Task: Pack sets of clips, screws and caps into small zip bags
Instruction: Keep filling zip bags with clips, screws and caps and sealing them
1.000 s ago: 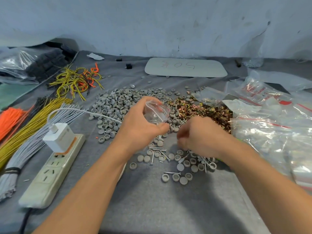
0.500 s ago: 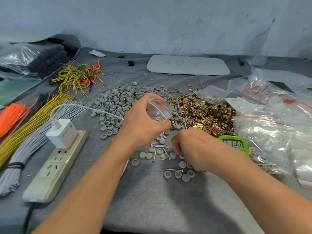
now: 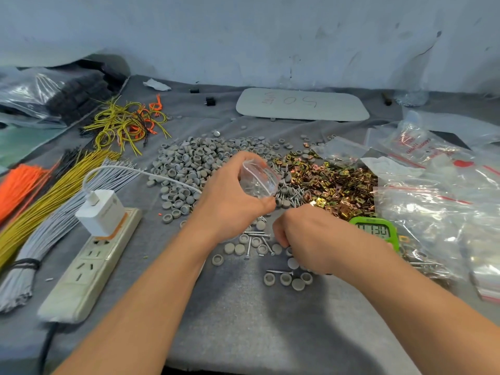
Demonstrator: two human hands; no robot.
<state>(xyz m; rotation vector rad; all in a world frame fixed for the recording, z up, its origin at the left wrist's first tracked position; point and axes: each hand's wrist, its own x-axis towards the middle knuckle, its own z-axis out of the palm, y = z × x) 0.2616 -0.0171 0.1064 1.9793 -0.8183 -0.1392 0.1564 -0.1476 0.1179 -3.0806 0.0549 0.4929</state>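
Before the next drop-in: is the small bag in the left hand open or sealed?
Open: the left hand holds the small bag with its mouth spread into a rounded opening.

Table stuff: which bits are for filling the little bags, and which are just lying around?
For the job: small zip bag held in the left hand; right hand down among the loose screws; grey caps; gold clips; spare zip bags.

Just lying about: power strip; white charger; yellow wires; orange wires; white board.
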